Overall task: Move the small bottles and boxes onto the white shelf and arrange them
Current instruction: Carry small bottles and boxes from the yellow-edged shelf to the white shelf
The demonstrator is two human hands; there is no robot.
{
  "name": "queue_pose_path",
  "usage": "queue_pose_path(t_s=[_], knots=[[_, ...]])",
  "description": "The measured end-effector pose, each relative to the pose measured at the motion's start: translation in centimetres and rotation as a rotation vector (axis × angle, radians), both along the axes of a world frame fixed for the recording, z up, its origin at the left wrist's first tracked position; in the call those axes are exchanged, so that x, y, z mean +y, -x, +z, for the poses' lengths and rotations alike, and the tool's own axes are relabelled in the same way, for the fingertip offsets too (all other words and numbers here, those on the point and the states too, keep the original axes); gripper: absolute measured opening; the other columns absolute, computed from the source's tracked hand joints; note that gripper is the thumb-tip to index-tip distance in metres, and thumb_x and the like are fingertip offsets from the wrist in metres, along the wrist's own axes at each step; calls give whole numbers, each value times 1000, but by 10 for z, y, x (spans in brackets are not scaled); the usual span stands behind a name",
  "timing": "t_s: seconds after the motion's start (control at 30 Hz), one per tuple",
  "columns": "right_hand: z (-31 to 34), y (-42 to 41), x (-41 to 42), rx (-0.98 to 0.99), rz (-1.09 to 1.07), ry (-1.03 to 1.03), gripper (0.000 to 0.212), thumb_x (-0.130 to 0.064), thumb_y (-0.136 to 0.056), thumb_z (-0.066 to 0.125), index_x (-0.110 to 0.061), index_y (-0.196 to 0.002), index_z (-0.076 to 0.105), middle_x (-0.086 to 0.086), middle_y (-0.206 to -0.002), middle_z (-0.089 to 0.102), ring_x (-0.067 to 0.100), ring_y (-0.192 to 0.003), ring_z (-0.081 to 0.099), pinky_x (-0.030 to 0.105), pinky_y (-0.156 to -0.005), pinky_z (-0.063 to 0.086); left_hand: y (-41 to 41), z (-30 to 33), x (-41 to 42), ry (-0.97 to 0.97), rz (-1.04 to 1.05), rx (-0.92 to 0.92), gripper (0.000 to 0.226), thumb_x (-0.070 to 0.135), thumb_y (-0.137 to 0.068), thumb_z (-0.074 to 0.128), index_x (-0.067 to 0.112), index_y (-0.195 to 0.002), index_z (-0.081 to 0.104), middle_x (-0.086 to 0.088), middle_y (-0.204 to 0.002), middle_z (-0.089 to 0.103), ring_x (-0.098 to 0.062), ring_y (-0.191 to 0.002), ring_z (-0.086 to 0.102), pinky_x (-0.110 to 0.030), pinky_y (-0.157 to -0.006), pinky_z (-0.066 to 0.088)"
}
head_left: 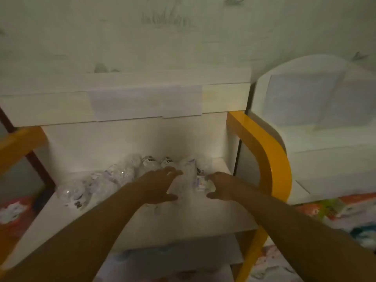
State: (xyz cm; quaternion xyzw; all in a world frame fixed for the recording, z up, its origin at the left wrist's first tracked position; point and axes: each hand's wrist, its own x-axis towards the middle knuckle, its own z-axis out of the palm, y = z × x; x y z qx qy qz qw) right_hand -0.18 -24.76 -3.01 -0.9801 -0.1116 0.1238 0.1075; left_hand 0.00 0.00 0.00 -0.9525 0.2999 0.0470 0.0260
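Note:
Several small clear bottles [114, 178] lie and stand in a loose row along the back of the white shelf [183, 216], some with dark caps [147, 159]. My left hand [158, 188] curls its fingers and thumb around a clear bottle [182, 186] at the right end of the row. My right hand [222, 186] is just right of it, fingers and thumb closed around a small labelled bottle [200, 183]. Both items touch each other between my hands. The picture is dim and blurred, so the boxes cannot be made out.
A white upper shelf [122, 102] overhangs the working shelf. Curved yellow side frames stand at the right [270, 159] and left [18, 141]. A white bed end [317, 119] is at the right, above a colourful floor mat [335, 216]. A lower shelf [183, 253] sits beneath.

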Motion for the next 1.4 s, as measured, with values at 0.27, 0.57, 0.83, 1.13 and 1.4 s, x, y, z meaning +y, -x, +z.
queue_pose_path(t_s=[0.27, 0.57, 0.83, 1.13, 1.4], knots=[[-24, -26, 10, 13, -47, -5, 90, -49, -74, 77, -24, -148, 31, 1, -157, 26, 25, -137, 39, 39, -110, 38, -27, -15, 4, 71, 57, 92, 78, 63, -80, 62, 41, -140, 17, 2, -151, 31, -24, -113, 58, -41, -92, 50], [-35, -39, 11, 10, -54, -59, 96, -47, -69, 81, -24, -146, 28, 2, -149, 37, 26, -126, 47, 38, -101, 45, -26, -21, -4, 139, 74, 127, 74, 52, -78, 71, 30, -130, 24, 0, -140, 47, -24, -106, 61, -34, -85, 49], [-25, -39, 11, 175, 11, 156, 114, -59, -63, 81, -16, -151, 22, 12, -144, 31, 29, -130, 36, 38, -108, 39, -33, -6, 8, 341, 97, 183, 79, 49, -72, 78, 44, -138, 35, 9, -139, 44, -12, -122, 48, -30, -101, 43], [43, -36, 10, 49, 1, -86, 105, -41, -69, 84, -19, -150, 21, 7, -144, 44, 23, -125, 48, 30, -99, 42, -44, 56, 15, 543, 65, 166, 80, 46, -67, 82, 41, -135, 39, 5, -136, 48, -15, -117, 52, -35, -98, 49], [177, -42, -19, -351, 62, 19, 81, -55, -72, 76, -28, -138, 37, 5, -130, 52, 24, -112, 49, 37, -93, 45, -68, 160, -4, 720, 55, 71, 98, 73, -42, 76, 41, -127, 40, 2, -128, 50, -18, -103, 60, -41, -89, 55]])
